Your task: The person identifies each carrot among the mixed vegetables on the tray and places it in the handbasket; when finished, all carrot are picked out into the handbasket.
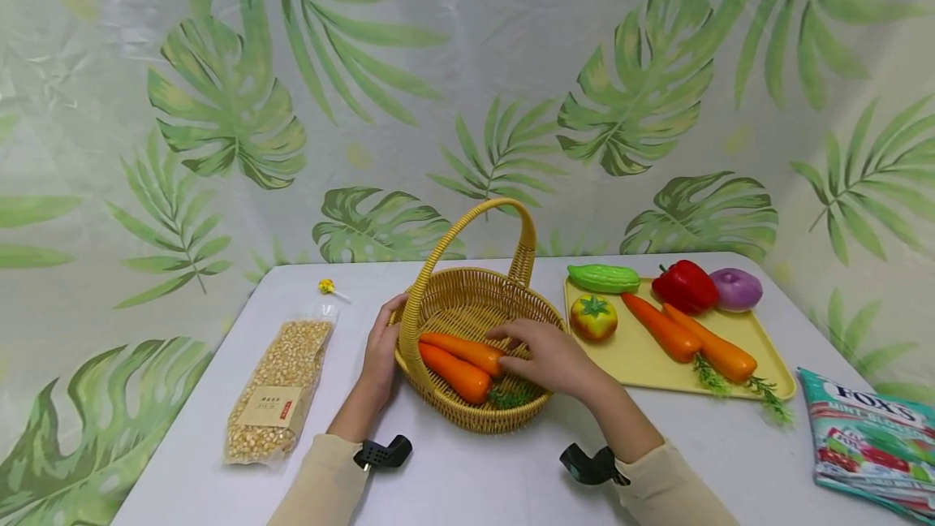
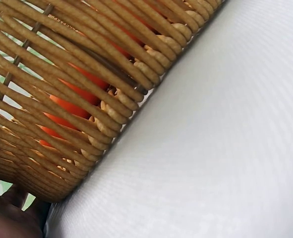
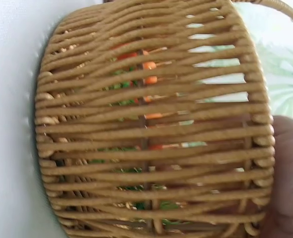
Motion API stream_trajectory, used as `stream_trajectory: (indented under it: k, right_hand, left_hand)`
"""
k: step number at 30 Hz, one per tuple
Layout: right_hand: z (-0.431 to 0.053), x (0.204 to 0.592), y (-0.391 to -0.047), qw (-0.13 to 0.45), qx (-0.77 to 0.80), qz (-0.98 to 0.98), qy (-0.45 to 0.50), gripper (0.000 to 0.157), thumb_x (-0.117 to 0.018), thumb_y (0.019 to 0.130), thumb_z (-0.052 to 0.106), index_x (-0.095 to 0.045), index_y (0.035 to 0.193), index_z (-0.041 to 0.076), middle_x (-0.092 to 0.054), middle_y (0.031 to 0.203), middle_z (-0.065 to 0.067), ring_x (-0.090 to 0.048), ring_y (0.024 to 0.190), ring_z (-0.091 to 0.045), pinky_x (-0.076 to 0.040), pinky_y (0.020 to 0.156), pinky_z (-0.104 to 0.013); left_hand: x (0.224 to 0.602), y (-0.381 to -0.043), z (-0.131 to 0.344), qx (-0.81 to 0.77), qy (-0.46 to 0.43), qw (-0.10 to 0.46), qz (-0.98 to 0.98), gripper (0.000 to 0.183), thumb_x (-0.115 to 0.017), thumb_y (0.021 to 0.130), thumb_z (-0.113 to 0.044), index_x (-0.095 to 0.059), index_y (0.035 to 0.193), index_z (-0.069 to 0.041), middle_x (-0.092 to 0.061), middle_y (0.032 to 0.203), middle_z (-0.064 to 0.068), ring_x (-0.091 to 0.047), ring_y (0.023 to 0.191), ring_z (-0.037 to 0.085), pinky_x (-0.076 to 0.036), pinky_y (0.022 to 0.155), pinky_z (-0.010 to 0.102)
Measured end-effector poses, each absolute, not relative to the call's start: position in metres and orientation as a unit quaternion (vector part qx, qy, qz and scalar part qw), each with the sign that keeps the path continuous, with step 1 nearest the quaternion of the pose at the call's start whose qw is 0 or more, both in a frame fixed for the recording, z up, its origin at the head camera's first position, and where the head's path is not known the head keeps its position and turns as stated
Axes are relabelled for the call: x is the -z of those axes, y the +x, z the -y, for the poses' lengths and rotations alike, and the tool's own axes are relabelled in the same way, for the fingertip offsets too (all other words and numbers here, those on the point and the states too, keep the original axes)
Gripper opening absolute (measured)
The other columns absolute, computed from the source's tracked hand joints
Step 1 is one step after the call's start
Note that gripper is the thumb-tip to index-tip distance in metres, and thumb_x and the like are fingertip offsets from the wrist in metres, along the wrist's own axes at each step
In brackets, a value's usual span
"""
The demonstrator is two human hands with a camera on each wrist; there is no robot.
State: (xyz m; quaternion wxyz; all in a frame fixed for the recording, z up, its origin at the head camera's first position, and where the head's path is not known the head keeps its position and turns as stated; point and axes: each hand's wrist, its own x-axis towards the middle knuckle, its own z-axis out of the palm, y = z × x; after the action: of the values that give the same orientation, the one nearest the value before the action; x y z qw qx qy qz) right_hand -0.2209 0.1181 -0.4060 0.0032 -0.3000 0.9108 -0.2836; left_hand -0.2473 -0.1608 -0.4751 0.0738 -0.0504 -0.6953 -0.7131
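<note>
A yellow-brown wicker basket (image 1: pixel 478 420) with a tall arched handle stands on the white table. My left hand (image 1: pixel 380 347) grips its left side at the rim; in the left wrist view only part of that hand shows, low at the left corner. Inside the basket lie two orange carrots, an upper carrot (image 1: pixel 467 350) and a lower carrot (image 1: pixel 456 376), with green tops toward the right. Over the basket's right rim reaches my right hand (image 1: pixel 544 354), fingers loosely bent, fingertips right at the upper carrot's thick end. Woven strands partly cover the carrots in both wrist views.
To the right, a yellow tray (image 1: pixel 635 364) bears two carrots, a bitter melon, a tomato-like fruit, a red pepper and a purple onion. A candy bag (image 1: pixel 869 445) lies front right. Left are a bag of corn kernels (image 1: pixel 277 388) and a lollipop (image 1: pixel 329 288).
</note>
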Motion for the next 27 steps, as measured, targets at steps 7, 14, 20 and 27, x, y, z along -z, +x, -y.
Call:
stream_trajectory:
  k: [7, 14, 20, 27]
  right_hand:
    - [-0.128, 0.402, -0.224, 0.027, 0.345, -0.877, -0.333, 0.033, -0.065, 0.096, 0.017, -0.064, 0.130, 0.015, -0.068, 0.126, -0.005, -0.066, 0.109, -0.026, -0.055, 0.093, -0.047]
    - [-0.141, 0.388, -0.223, 0.018, 0.363, -0.882, -0.301, 0.032, -0.063, 0.097, 0.014, -0.064, 0.129, 0.017, -0.069, 0.125, 0.001, -0.066, 0.109, -0.021, -0.056, 0.094, -0.043]
    - [-0.155, 0.377, -0.222, -0.013, 0.367, -0.891, -0.267, 0.030, -0.061, 0.098, 0.014, -0.066, 0.128, 0.018, -0.070, 0.124, 0.000, -0.066, 0.109, -0.020, -0.057, 0.092, -0.041]
    - [-0.180, 0.372, -0.226, -0.050, 0.365, -0.904, -0.216, 0.028, -0.062, 0.098, 0.016, -0.067, 0.126, 0.016, -0.068, 0.126, -0.008, -0.068, 0.108, -0.029, -0.058, 0.089, -0.048]
  left_hand:
    - [0.476, -0.248, 0.163, 0.718, -0.051, 0.066, 0.691, 0.042, -0.039, 0.102, -0.018, -0.049, 0.142, -0.027, -0.046, 0.150, -0.009, -0.038, 0.142, 0.011, -0.024, 0.122, 0.041]
    - [0.476, -0.248, 0.164, 0.716, -0.050, 0.066, 0.693, 0.042, -0.039, 0.102, -0.018, -0.049, 0.141, -0.028, -0.046, 0.150, -0.010, -0.038, 0.142, 0.011, -0.024, 0.122, 0.041]
    - [0.474, -0.248, 0.162, 0.717, -0.051, 0.068, 0.692, 0.042, -0.039, 0.101, -0.017, -0.050, 0.141, -0.028, -0.046, 0.150, -0.009, -0.038, 0.142, 0.011, -0.024, 0.122, 0.040]
    - [0.477, -0.250, 0.162, 0.722, -0.051, 0.065, 0.687, 0.043, -0.039, 0.101, -0.016, -0.050, 0.140, -0.028, -0.046, 0.150, -0.009, -0.039, 0.141, 0.012, -0.025, 0.121, 0.041]
